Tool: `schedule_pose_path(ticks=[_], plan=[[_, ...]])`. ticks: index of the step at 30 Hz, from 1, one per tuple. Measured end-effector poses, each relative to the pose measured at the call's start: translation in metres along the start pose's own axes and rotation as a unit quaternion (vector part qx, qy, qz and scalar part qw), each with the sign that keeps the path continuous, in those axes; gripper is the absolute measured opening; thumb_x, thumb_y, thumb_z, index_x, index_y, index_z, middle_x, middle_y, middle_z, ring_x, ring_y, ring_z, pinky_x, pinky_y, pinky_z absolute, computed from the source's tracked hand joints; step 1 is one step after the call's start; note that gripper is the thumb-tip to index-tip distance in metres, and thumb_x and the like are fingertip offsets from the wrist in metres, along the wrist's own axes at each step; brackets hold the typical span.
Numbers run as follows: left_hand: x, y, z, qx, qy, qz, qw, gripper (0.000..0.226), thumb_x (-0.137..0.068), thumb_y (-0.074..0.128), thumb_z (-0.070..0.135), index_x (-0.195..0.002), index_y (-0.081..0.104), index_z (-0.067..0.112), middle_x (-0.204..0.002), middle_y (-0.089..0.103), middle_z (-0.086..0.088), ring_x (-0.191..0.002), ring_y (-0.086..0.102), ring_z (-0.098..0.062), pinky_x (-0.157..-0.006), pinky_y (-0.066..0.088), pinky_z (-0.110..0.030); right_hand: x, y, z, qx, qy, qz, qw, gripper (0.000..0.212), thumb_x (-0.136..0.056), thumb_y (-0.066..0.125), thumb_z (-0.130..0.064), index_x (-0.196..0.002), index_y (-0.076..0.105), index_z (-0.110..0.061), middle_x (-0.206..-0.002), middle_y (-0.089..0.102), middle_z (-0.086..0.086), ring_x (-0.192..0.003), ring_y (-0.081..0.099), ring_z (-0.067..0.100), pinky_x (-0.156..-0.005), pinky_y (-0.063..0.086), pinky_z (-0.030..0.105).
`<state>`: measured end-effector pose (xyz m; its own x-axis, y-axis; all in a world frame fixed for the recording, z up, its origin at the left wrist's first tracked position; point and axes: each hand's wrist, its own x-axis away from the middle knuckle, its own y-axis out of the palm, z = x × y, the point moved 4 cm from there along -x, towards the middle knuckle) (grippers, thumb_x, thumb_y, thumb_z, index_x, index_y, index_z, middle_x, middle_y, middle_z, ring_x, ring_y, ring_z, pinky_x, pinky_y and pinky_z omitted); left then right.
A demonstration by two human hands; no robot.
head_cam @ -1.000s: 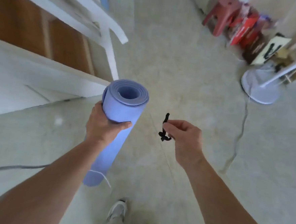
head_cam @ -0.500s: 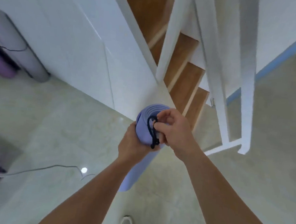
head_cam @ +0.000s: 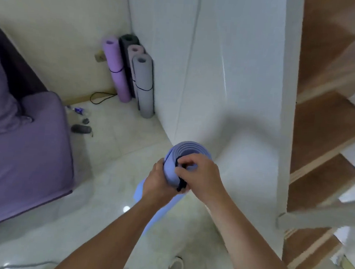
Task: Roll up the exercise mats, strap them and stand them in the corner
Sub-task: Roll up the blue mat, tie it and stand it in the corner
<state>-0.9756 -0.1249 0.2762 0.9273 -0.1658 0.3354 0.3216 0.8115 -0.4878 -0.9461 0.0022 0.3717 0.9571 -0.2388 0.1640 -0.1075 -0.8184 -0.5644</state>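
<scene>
I hold a rolled blue mat (head_cam: pixel 189 151) upright in front of me, its spiral top end facing the camera. My left hand (head_cam: pixel 157 182) grips the roll just below its top. My right hand (head_cam: pixel 199 176) pinches a black strap (head_cam: pixel 181 184) against the top of the roll. In the far corner several rolled mats stand upright, each with a dark strap: a purple one (head_cam: pixel 116 71), a grey one (head_cam: pixel 144 85), a dark one (head_cam: pixel 128 40) and a pinkish one (head_cam: pixel 136 50) behind.
A purple sofa (head_cam: pixel 24 144) fills the left side. Small dark objects (head_cam: pixel 81 128) and a black cable (head_cam: pixel 100 98) lie on the pale tiled floor near the corner. A white stair wall (head_cam: pixel 229 75) and wooden steps (head_cam: pixel 324 123) rise on the right.
The view has swung left from the stairs toward the corner with the standing mats. My right hand brought the black strap onto the top of the blue roll and stays there.
</scene>
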Motion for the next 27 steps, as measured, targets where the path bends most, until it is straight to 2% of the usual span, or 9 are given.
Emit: schedule_pose_path(ticks=[3,6,12,15,17,19,21,23,27], plan=[[-0.060,-0.036,0.008,0.028,-0.021,0.034,0.999,0.094,-0.049,0.091,0.045,-0.130,0.045,0.027,-0.116,0.060,0.014,-0.101,0.062,-0.013,-0.076,0.044,-0.024,-0.076,0.015,-0.036,0.126,-0.066,-0.041,0.989,0.017,-0.077,0.076,-0.035,-0.093,0.071,-0.035,-0.100,0.066,-0.017,-0.093,0.059,0.003,-0.079,0.049,0.028],[-0.120,-0.076,0.004,0.075,-0.029,0.070,0.994,0.095,-0.042,0.089,0.052,-0.124,0.047,0.030,-0.111,0.063,0.017,-0.098,0.065,-0.009,-0.076,0.047,-0.024,-0.151,0.046,-0.071,0.123,-0.122,-0.085,0.981,0.021,-0.070,0.081,-0.037,-0.088,0.071,-0.034,-0.095,0.067,-0.015,-0.095,0.060,0.009,-0.081,0.050,0.031],[-0.264,-0.153,-0.026,0.199,-0.038,0.110,0.973,0.091,-0.038,0.085,0.046,-0.120,0.048,0.029,-0.106,0.067,0.016,-0.096,0.067,-0.005,-0.084,0.059,-0.041,-0.300,0.143,-0.120,0.083,-0.148,-0.100,0.980,0.025,-0.071,0.086,-0.028,-0.087,0.067,-0.028,-0.090,0.062,-0.016,-0.088,0.059,-0.002,-0.075,0.041,0.008],[-0.344,-0.187,-0.048,0.247,-0.052,0.122,0.960,0.085,-0.044,0.085,0.038,-0.119,0.048,0.024,-0.101,0.068,0.015,-0.094,0.069,-0.007,-0.084,0.059,-0.042,-0.377,0.194,-0.141,0.098,-0.190,-0.117,0.970,0.024,-0.072,0.086,-0.024,-0.088,0.069,-0.024,-0.088,0.060,-0.015,-0.089,0.058,0.002,-0.076,0.042,0.011],[-0.397,-0.205,-0.059,0.268,-0.064,0.133,0.952,0.080,-0.045,0.082,0.038,-0.116,0.049,0.021,-0.095,0.067,0.016,-0.091,0.069,-0.008,-0.081,0.059,-0.037,-0.426,0.221,-0.152,0.109,-0.218,-0.123,0.962,0.022,-0.073,0.085,-0.022,-0.089,0.070,-0.020,-0.089,0.060,-0.012,-0.088,0.057,0.005,-0.077,0.044,0.015],[-0.448,-0.221,-0.067,0.268,-0.079,0.141,0.950,0.081,-0.046,0.081,0.040,-0.116,0.048,0.018,-0.095,0.066,0.013,-0.089,0.068,-0.006,-0.078,0.056,-0.026,-0.474,0.245,-0.160,0.111,-0.233,-0.127,0.958,0.022,-0.073,0.085,-0.019,-0.090,0.072,-0.017,-0.090,0.062,-0.007,-0.089,0.058,0.010,-0.079,0.047,0.019],[-0.501,-0.233,-0.076,0.254,-0.085,0.138,0.954,0.083,-0.051,0.088,0.026,-0.123,0.047,0.017,-0.100,0.063,0.011,-0.092,0.066,-0.011,-0.081,0.054,-0.029,-0.524,0.264,-0.163,0.102,-0.241,-0.134,0.956,0.022,-0.072,0.085,-0.018,-0.092,0.074,-0.015,-0.091,0.064,-0.005,-0.091,0.059,0.012,-0.080,0.048,0.022],[-0.554,-0.246,-0.085,0.222,-0.083,0.137,0.962,0.085,-0.061,0.090,0.007,-0.132,0.045,0.022,-0.105,0.061,0.015,-0.096,0.063,-0.010,-0.085,0.054,-0.030,-0.577,0.282,-0.164,0.080,-0.231,-0.152,0.958,0.022,-0.073,0.084,-0.016,-0.092,0.075,-0.014,-0.091,0.065,-0.004,-0.091,0.060,0.010,-0.081,0.047,0.019],[-0.663,-0.270,-0.104,0.191,-0.097,0.155,0.964,0.081,-0.070,0.085,0.006,-0.134,0.042,0.028,-0.109,0.061,0.014,-0.102,0.064,-0.012,-0.088,0.055,-0.032,-0.692,0.318,-0.166,0.032,-0.189,-0.187,0.963,0.015,-0.077,0.081,-0.010,-0.091,0.077,-0.013,-0.089,0.067,-0.006,-0.087,0.062,0.003,-0.078,0.045,0.010]])
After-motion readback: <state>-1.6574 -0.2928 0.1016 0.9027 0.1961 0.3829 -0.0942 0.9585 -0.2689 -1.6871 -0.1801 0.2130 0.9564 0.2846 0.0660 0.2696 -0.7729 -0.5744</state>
